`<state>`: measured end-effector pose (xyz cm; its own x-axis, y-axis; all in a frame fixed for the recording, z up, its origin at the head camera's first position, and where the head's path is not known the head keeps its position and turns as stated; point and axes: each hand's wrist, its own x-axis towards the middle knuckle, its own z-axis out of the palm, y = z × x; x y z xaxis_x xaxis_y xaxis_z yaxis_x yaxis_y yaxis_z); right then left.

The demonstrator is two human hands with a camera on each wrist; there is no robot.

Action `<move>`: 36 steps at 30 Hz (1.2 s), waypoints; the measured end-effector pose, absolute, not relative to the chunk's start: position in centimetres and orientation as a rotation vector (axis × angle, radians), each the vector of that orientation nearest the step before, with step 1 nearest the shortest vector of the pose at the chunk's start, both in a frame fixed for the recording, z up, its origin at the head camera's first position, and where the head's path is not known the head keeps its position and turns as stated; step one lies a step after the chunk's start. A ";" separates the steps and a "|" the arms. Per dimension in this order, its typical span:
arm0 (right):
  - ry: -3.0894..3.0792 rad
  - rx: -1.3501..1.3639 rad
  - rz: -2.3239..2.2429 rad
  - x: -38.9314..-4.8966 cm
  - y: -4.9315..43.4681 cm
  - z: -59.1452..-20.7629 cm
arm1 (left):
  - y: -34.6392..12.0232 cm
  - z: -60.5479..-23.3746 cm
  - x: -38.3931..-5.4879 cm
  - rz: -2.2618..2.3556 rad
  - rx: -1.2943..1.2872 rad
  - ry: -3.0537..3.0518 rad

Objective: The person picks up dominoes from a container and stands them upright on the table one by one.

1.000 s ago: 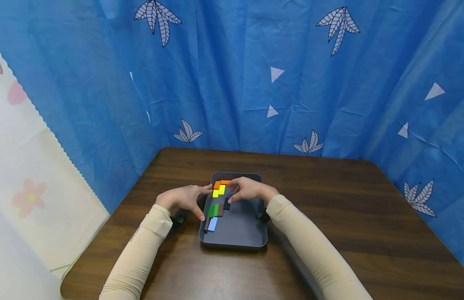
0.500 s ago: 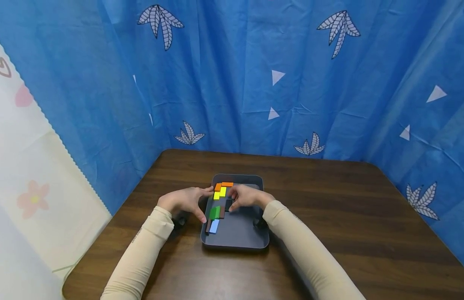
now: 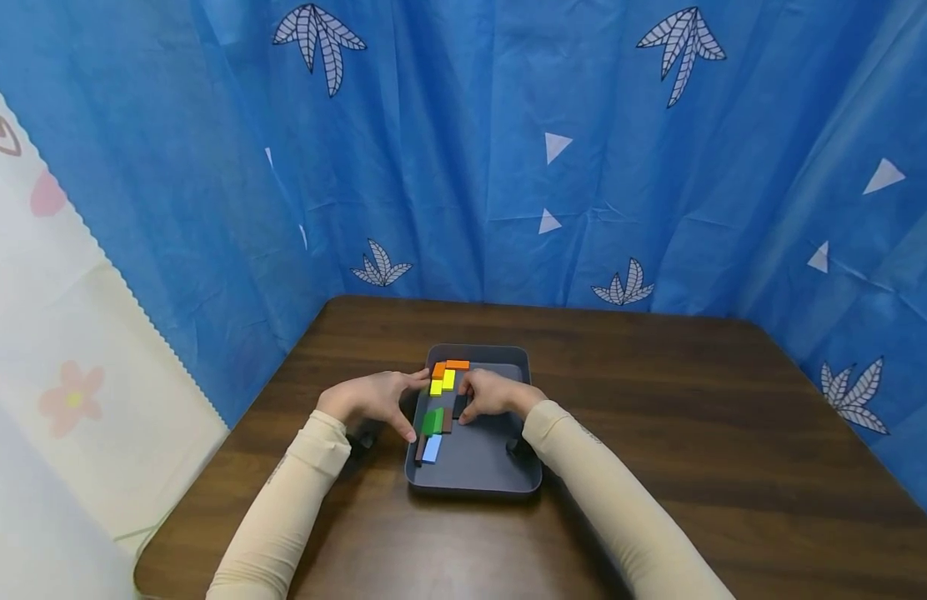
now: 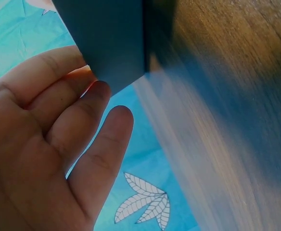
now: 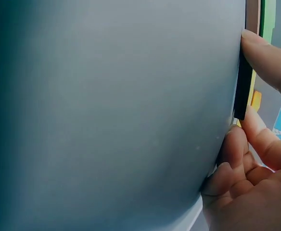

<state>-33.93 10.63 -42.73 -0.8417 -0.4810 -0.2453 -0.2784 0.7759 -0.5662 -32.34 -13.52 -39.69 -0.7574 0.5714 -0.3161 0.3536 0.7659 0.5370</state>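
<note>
- As two cream sleeves (image 3: 276, 512) reach across the dark brown wooden table (image 3: 658, 433), a grey round-cornered tray (image 3: 478, 462) sits between them.
- Nearest inside, a light-blue rectangular block (image 3: 432, 449); beyond it, green (image 3: 433, 422) and brown blocks (image 3: 447, 420).
- The left hand (image 3: 377, 398), thumb and forefinger spread wide, is at the tray's left wall — gripping nothing.
- The right hand's (image 3: 499, 393) thumb and forefinger pinch a black rectangular block (image 5: 243, 84) in the tray.
- Farther: yellow (image 3: 448, 380) and orange blocks (image 3: 458, 364), then a blue leaf-print curtain (image 3: 448, 167).

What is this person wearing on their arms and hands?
Long cream sleeves with bunched cuffs and small dark markings too tiny to read. The left hand and right hand are bare; a small black device shows near each.
</note>
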 end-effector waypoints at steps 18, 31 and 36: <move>2.529 -0.532 -0.929 -34.6 11.7 -41.4 | -13.6 -39.4 -32.4 0.614 0.699 2.490; 2.266 -0.553 -1.310 -33.8 13.1 -40.3 | -13.4 -39.4 -31.9 0.607 0.659 2.503; 2.156 -0.587 -1.456 -33.5 13.8 -39.5 | -13.3 -39.3 -31.9 0.599 0.662 2.511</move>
<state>-33.49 13.80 -39.53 -0.7981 -0.5855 -0.1421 -0.0869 0.3453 -0.9345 -31.86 -13.33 -39.29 -0.7718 0.5454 -0.3268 0.3391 0.7878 0.5141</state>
